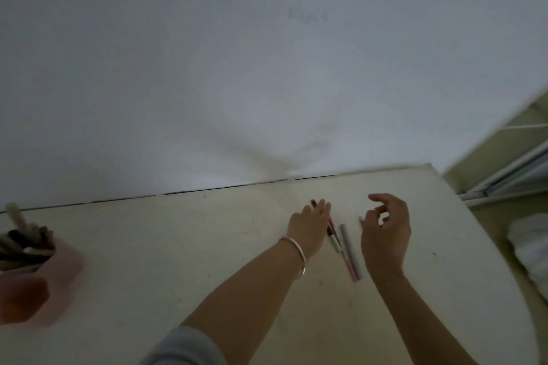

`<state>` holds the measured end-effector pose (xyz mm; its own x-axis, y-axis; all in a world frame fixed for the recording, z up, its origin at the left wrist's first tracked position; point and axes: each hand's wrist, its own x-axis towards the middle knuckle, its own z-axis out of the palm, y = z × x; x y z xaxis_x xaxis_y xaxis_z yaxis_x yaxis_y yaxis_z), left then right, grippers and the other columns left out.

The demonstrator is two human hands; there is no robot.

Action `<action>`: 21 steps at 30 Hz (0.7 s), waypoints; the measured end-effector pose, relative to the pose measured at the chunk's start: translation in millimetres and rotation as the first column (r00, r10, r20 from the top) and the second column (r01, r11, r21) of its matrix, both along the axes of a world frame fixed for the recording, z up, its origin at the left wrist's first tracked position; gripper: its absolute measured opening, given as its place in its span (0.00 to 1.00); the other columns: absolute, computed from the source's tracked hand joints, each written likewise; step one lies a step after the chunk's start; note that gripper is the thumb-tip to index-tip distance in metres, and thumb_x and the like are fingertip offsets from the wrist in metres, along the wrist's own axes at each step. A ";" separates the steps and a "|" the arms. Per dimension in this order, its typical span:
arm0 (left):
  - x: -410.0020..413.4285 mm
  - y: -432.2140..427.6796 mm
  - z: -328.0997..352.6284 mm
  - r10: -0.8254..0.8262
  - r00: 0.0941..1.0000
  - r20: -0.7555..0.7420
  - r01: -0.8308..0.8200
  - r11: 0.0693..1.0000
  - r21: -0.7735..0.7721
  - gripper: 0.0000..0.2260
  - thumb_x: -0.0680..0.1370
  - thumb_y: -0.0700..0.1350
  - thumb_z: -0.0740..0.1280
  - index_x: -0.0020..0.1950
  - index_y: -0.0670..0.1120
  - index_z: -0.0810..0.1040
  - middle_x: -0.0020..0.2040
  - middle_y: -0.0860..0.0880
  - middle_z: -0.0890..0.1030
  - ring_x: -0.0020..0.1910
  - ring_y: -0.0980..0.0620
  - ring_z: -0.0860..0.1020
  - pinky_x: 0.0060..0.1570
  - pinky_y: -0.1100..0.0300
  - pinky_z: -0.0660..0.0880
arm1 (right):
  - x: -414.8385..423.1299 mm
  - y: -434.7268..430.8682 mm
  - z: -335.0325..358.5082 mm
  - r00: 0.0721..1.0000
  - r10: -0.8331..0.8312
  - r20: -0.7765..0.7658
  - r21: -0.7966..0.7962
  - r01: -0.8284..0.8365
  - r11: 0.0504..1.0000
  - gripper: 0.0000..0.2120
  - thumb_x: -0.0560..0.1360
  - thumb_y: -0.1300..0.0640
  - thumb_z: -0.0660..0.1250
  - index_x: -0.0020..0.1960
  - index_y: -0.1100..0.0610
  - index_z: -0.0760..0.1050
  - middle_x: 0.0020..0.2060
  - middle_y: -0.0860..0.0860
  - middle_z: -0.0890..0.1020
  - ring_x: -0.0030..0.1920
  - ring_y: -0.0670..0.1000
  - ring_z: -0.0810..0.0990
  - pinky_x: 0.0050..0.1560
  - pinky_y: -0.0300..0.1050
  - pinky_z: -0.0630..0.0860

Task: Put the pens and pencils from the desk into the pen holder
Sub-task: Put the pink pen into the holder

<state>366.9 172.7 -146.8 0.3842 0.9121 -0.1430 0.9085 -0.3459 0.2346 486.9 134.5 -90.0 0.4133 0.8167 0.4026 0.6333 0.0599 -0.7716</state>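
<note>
Slim pink and grey pens (350, 248) lie side by side on the desk (178, 246).

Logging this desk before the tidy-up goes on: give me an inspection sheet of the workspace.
Surface: pale desk, faintly marked, set against a white wall.
Job's things: pink pen and grey pen side by side between the hands; dark-tipped pen partly under the left hand; pink pen holder at the left edge, with pens in it.
Clutter: nothing seen.
Hands: left hand over the pens, fingers straight; right hand loosely curled, holding nothing.
Cables: nothing seen.
Surroundings: white bundle on the floor to the right; white rails beyond.
</note>
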 end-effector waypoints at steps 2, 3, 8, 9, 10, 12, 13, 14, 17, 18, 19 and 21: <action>4.2 3.6 -8.6 0.009 0.999 -0.042 -0.007 0.999 0.033 0.23 0.79 0.35 0.58 0.74 0.42 0.60 0.74 0.45 0.62 0.66 0.42 0.67 0.52 0.49 0.73 | 9.0 0.5 -10.2 1.000 -0.003 0.003 -0.021 0.003 1.000 0.16 0.72 0.70 0.60 0.51 0.51 0.76 0.50 0.48 0.78 0.45 0.46 0.74 0.44 0.33 0.69; 3.7 4.3 -8.5 0.027 0.999 -0.041 -0.024 0.998 0.061 0.20 0.78 0.35 0.58 0.70 0.42 0.65 0.70 0.44 0.67 0.64 0.42 0.68 0.50 0.49 0.73 | 12.0 0.2 -13.2 1.000 -0.008 -0.004 -0.024 0.008 1.000 0.16 0.72 0.70 0.60 0.50 0.51 0.76 0.50 0.47 0.78 0.44 0.44 0.74 0.43 0.29 0.68; -19.8 -3.8 -3.1 -0.047 0.989 -0.141 0.078 0.972 0.220 0.13 0.74 0.33 0.60 0.56 0.43 0.73 0.54 0.46 0.76 0.52 0.46 0.76 0.38 0.56 0.72 | 15.4 12.7 -30.7 0.999 0.012 0.033 -0.107 -0.009 0.994 0.15 0.72 0.69 0.62 0.50 0.52 0.77 0.50 0.49 0.78 0.45 0.47 0.75 0.43 0.36 0.70; -32.2 -7.8 0.7 -0.098 0.981 -0.167 0.138 0.959 0.246 0.12 0.73 0.34 0.61 0.54 0.44 0.74 0.51 0.47 0.77 0.49 0.48 0.77 0.36 0.57 0.72 | 12.1 18.6 -33.2 0.995 0.049 0.082 -0.148 -0.037 0.988 0.13 0.72 0.68 0.62 0.50 0.53 0.78 0.51 0.51 0.78 0.46 0.49 0.75 0.45 0.40 0.72; -41.7 -11.6 6.5 -0.148 0.971 -0.189 0.197 0.942 0.270 0.11 0.72 0.35 0.63 0.52 0.45 0.75 0.48 0.49 0.78 0.46 0.49 0.78 0.34 0.58 0.72 | 12.2 23.9 -36.5 0.984 0.083 0.157 -0.213 -0.048 0.976 0.11 0.73 0.66 0.64 0.51 0.55 0.79 0.51 0.53 0.78 0.48 0.52 0.76 0.49 0.45 0.73; -65.7 -18.7 21.9 -0.153 0.976 -0.157 0.199 0.916 0.347 0.08 0.70 0.37 0.69 0.46 0.48 0.77 0.41 0.51 0.78 0.37 0.53 0.78 0.27 0.61 0.72 | 9.1 36.2 -42.6 0.927 0.169 0.336 -0.381 -0.030 0.924 0.08 0.75 0.59 0.67 0.52 0.57 0.81 0.54 0.56 0.78 0.54 0.56 0.75 0.57 0.52 0.72; -73.7 -21.2 27.7 -0.125 0.986 -0.114 0.160 0.905 0.393 0.08 0.69 0.38 0.72 0.45 0.48 0.78 0.39 0.52 0.78 0.35 0.54 0.77 0.25 0.62 0.71 | 10.8 40.4 -45.7 0.890 0.204 0.409 -0.455 0.005 0.890 0.09 0.75 0.55 0.67 0.53 0.57 0.81 0.55 0.57 0.77 0.56 0.57 0.74 0.59 0.52 0.71; -87.0 -23.8 33.7 -0.080 0.994 -0.073 0.104 0.898 0.427 0.08 0.70 0.39 0.73 0.45 0.47 0.78 0.39 0.52 0.78 0.34 0.54 0.77 0.24 0.62 0.71 | 6.7 45.6 -48.8 0.854 0.235 0.465 -0.513 0.044 0.857 0.12 0.76 0.51 0.66 0.53 0.58 0.81 0.55 0.57 0.77 0.56 0.58 0.74 0.58 0.52 0.71; -119.3 -32.7 49.3 0.050 0.998 0.044 -0.065 0.874 0.482 0.08 0.72 0.39 0.72 0.48 0.46 0.77 0.40 0.51 0.77 0.34 0.53 0.76 0.25 0.61 0.72 | -2.6 52.4 -58.9 0.731 0.310 0.607 -0.609 0.178 0.773 0.19 0.77 0.46 0.62 0.54 0.61 0.80 0.52 0.59 0.77 0.53 0.58 0.75 0.55 0.50 0.74; -127.3 -36.9 54.4 0.091 0.992 0.091 -0.124 0.867 0.483 0.08 0.73 0.39 0.71 0.50 0.45 0.77 0.41 0.51 0.77 0.35 0.53 0.76 0.26 0.60 0.73 | -6.2 53.0 -62.2 0.710 0.323 0.625 -0.628 0.212 0.749 0.21 0.77 0.45 0.60 0.55 0.62 0.78 0.53 0.59 0.76 0.54 0.59 0.75 0.55 0.50 0.73; -138.1 -42.7 58.5 0.142 0.980 0.140 -0.192 0.859 0.475 0.08 0.75 0.39 0.69 0.53 0.45 0.76 0.42 0.50 0.76 0.36 0.52 0.77 0.27 0.59 0.74 | -15.1 52.5 -63.8 0.698 0.332 0.635 -0.639 0.232 0.734 0.22 0.78 0.45 0.59 0.56 0.63 0.78 0.53 0.60 0.76 0.55 0.59 0.75 0.55 0.50 0.73; -151.8 -53.5 65.2 0.229 0.939 0.257 -0.322 0.849 0.419 0.09 0.80 0.41 0.63 0.60 0.44 0.73 0.45 0.49 0.76 0.36 0.50 0.76 0.31 0.56 0.76 | -28.6 52.5 -62.2 0.675 0.362 0.643 -0.653 0.236 0.720 0.21 0.80 0.47 0.57 0.56 0.63 0.79 0.53 0.60 0.76 0.55 0.60 0.75 0.55 0.50 0.72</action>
